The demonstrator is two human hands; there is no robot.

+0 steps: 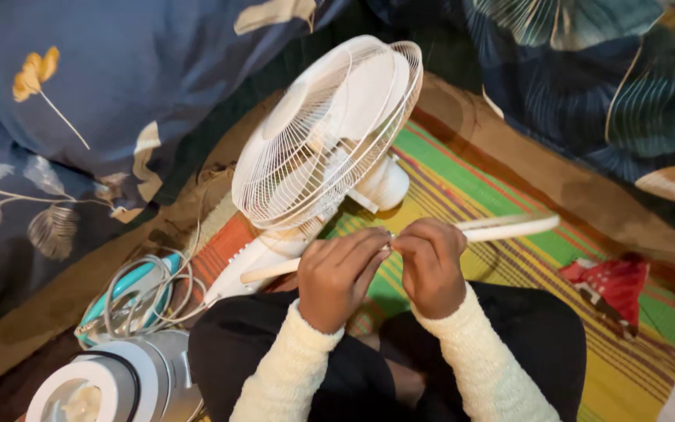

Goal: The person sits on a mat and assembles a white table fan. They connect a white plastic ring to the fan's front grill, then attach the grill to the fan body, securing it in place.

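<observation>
White plastic fan lies tilted on the striped mat, its wire cage facing up-left, just beyond the person's knees. Left hand and right hand meet over a thin white rod that runs crosswise in front of the fan — fingers of both pinched together on its middle, touching each other. Judgement: rod looks light, stiff and smooth, possibly slippery; best held near the middle as here. Cage wires look thin and bendable — hold the fan by its base or neck. Grey round appliance and coiled cord sit at lower left.
</observation>
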